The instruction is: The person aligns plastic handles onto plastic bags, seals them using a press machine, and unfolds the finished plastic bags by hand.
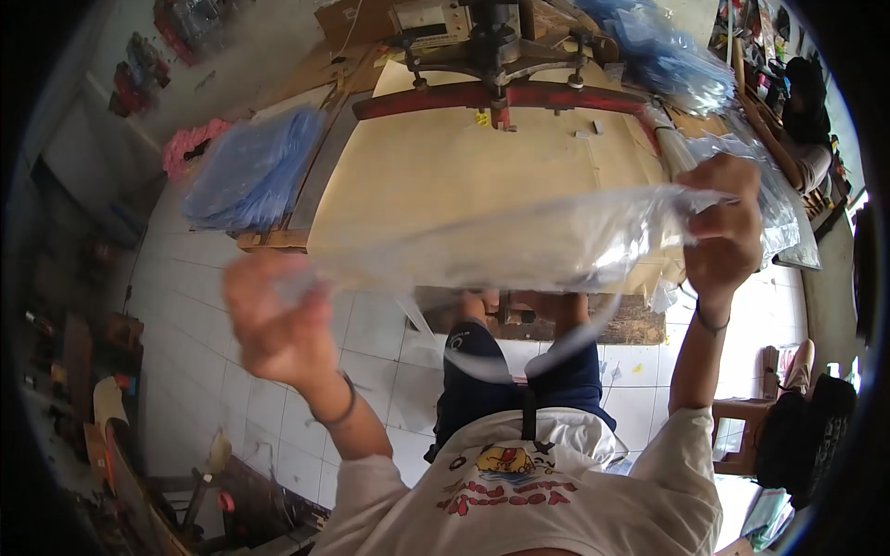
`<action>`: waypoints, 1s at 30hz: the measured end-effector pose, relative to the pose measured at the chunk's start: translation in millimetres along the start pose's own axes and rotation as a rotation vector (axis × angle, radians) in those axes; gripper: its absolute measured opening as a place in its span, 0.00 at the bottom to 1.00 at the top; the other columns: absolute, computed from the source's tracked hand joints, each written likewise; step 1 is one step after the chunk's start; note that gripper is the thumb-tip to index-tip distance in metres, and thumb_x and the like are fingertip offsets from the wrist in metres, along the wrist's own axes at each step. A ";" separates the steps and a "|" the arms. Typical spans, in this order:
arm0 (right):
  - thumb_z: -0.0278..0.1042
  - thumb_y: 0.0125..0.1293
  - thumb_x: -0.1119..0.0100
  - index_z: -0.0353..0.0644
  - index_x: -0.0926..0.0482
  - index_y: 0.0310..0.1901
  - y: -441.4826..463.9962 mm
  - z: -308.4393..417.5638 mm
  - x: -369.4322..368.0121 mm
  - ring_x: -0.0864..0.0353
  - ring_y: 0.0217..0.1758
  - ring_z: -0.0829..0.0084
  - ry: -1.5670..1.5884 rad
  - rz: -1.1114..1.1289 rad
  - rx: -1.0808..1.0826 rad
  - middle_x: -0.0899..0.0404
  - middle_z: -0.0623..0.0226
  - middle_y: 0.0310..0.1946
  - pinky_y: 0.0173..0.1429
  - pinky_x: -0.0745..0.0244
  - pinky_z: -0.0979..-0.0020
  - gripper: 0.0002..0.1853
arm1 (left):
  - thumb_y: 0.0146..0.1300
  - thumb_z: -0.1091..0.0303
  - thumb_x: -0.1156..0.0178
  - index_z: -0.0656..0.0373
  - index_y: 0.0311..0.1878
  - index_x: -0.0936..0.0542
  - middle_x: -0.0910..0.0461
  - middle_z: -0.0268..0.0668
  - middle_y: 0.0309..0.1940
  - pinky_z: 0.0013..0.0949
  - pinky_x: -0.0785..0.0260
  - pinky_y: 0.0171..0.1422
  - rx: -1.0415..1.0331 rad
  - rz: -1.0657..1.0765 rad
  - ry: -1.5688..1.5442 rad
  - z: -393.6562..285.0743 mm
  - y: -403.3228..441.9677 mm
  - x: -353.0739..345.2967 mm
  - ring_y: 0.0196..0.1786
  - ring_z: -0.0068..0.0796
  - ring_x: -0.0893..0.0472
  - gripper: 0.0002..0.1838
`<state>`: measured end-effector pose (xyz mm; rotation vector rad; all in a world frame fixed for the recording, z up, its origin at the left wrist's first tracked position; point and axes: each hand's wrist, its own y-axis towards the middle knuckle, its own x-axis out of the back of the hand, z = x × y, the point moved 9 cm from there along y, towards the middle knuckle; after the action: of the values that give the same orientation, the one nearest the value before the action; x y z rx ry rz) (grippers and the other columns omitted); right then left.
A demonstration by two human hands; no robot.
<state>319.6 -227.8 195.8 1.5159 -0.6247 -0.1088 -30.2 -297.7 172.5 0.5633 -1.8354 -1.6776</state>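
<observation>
A clear plastic sheet (519,243) is stretched between my two hands, above the front edge of the work table. My left hand (278,320) is closed on its left end and smeared a little by motion. At the other end, my right hand (728,227) pinches the plastic, raised slightly higher than the left. A loose strip of the plastic hangs in a curve over my lap. Beyond the sheet, a press with a red curved bar (408,104) stands across the tan table surface (417,167).
Bluish plastic sheets (255,167) lie stacked at the table's left, by a pink cloth (193,148). More clear plastic (672,60) is piled at the back right. Small metal pieces (598,127) lie on the table. Another person (805,120) sits at the far right.
</observation>
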 end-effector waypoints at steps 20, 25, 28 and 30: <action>0.16 0.64 0.34 0.34 0.22 0.52 77.8 -54.6 -22.7 0.16 0.53 0.72 0.059 0.038 -0.160 0.18 0.62 0.51 0.58 0.20 0.71 0.16 | 0.70 0.74 0.37 0.65 0.57 0.19 0.17 0.35 0.41 0.22 0.28 0.41 0.315 -0.010 -0.196 77.1 100.9 -14.6 0.37 0.17 0.22 0.14; 0.27 0.58 0.28 0.35 0.20 0.48 65.4 0.4 13.0 0.14 0.54 0.59 0.027 -0.012 0.004 0.18 0.51 0.53 0.53 0.16 0.63 0.17 | 0.67 0.82 0.39 0.62 0.59 0.26 0.20 0.46 0.49 0.41 0.24 0.54 -0.216 -0.148 0.014 -5.8 77.3 55.6 0.51 0.43 0.19 0.18; 0.41 0.47 0.16 0.43 0.17 0.43 13.3 -2.6 -20.3 0.13 0.53 0.54 0.158 0.236 -0.038 0.17 0.49 0.53 0.51 0.16 0.59 0.23 | 0.61 0.82 0.36 0.56 0.57 0.26 0.20 0.46 0.46 0.44 0.26 0.52 -0.062 -0.181 -0.038 -11.3 -2.4 44.2 0.50 0.46 0.22 0.22; 0.43 0.47 0.17 0.44 0.17 0.45 -33.1 -17.9 -46.5 0.17 0.61 0.52 0.338 0.396 -0.251 0.19 0.51 0.57 0.59 0.19 0.57 0.25 | 0.57 0.82 0.34 0.56 0.49 0.21 0.20 0.43 0.46 0.43 0.28 0.52 0.241 -0.063 0.069 0.2 -69.4 27.6 0.50 0.43 0.22 0.17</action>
<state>298.8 -194.0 151.1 1.1124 -0.6003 0.3545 -56.1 -324.0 107.5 0.7764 -2.0015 -1.4650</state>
